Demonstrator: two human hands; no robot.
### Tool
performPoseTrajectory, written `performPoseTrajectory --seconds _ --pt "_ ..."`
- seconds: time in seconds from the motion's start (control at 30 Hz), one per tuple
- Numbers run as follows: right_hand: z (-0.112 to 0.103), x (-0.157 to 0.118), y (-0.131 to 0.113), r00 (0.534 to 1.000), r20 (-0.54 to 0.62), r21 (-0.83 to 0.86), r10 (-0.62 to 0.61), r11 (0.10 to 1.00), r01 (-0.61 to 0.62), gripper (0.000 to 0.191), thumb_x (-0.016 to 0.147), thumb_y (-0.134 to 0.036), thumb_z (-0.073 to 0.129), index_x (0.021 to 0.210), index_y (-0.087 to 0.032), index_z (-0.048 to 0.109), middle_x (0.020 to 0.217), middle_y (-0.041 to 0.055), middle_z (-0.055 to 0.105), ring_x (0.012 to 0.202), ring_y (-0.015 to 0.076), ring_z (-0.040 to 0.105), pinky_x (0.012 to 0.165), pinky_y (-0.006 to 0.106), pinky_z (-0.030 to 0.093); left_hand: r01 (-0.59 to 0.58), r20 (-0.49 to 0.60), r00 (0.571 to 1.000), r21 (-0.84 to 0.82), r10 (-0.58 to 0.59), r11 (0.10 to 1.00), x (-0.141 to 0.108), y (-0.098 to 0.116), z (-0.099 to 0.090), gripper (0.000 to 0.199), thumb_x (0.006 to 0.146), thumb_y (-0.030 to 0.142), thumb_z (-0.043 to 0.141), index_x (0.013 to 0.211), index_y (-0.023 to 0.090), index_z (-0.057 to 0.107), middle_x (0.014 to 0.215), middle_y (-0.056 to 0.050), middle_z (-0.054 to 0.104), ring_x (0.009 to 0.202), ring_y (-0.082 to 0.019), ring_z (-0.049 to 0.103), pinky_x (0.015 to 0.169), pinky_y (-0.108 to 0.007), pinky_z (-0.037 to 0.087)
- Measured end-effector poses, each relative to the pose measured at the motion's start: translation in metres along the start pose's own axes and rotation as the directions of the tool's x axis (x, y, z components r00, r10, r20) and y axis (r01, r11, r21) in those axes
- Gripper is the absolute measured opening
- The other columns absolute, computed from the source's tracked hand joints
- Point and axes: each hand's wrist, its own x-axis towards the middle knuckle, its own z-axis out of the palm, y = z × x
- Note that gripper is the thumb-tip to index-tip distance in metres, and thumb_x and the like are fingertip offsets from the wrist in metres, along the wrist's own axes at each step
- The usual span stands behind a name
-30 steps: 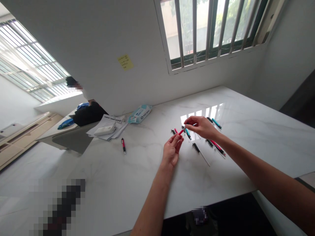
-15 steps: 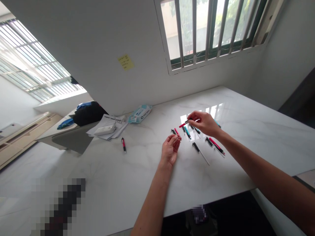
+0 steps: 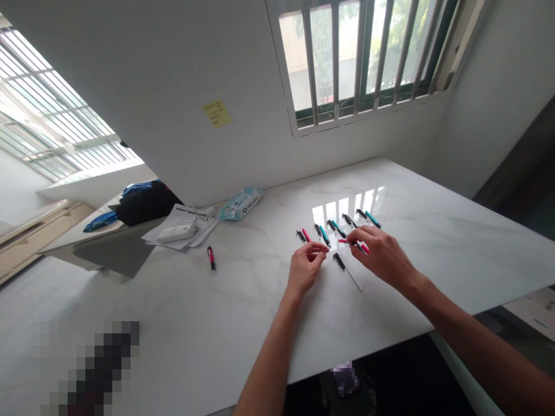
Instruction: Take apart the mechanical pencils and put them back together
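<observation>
Although handwriting is seen on the yellow sticky note [image 3: 217, 113] at upper centre of the head view, it is too small to be read, and the blue lettering on the packet of wet wipes [image 3: 240, 204] left of centre is likewise illegible. At centre, a red pen [image 3: 343, 241] is grasped between the fingers of the right hand [image 3: 381, 260], its pink end showing just beyond them. The fingertips [image 3: 318, 248] of the left hand [image 3: 306, 267] are pinched together, well below the top of the frame; whether anything is held there cannot be told. A row of pens [image 3: 339, 229] in black, pink and teal is laid just above both hands, and a black pen grip [image 3: 339, 261] with a thin white tube [image 3: 352, 279] lies between them. A lone red pen [image 3: 211, 259] is placed well to the left, near loose papers [image 3: 180, 230]. All of this rests on a white marble table [image 3: 455, 248]. A barred window [image 3: 359, 63] is set in the wall at upper right, and a black bag [image 3: 145, 205] sits beyond the table at left.
</observation>
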Motion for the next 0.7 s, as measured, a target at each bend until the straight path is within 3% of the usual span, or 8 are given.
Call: performPoseTrajectory --seconds 0.2,0.47,0.7 --pt "0.014 -0.038 -0.002 0.993 0.11 0.004 0.036 0.999 -0.037 0.016 0.096 -0.014 0.054 0.1 -0.023 0.066 0.101 0.0059 0.07 0.084 0.0217 0.068 0.075 0.034 0.05 -0.028 0.125 0.992 0.13 0.011 0.991 -0.008 0.003 0.009 0.014 0.087 0.032 0.075 0.094 0.02 0.075 0.088 -0.008 0.078 0.077 -0.02 0.075 0.073 -0.03 0.058" --pt "0.02 -0.057 0.001 0.984 0.161 0.025 0.072 0.997 -0.077 0.023 0.092 -0.01 0.055 0.106 -0.025 0.066 0.109 0.0075 0.069 0.092 0.0246 0.07 0.081 0.037 0.055 -0.189 0.264 0.96 0.388 0.088 0.902 -0.01 0.004 0.006 0.008 0.083 0.026 0.073 0.085 0.022 0.08 0.084 -0.004 0.076 0.069 -0.015 0.062 0.068 -0.028 0.05" --pt "0.02 -0.062 -0.003 0.98 0.18 0.074 0.09 0.992 -0.105 0.022 0.094 -0.014 0.056 0.109 -0.025 0.068 0.109 0.0073 0.07 0.087 0.0224 0.071 0.081 0.037 0.057 -0.22 0.363 0.93 0.41 0.062 0.885 -0.014 0.008 0.01 0.013 0.084 0.021 0.068 0.088 0.022 0.08 0.081 -0.003 0.076 0.07 -0.015 0.062 0.068 -0.027 0.048"
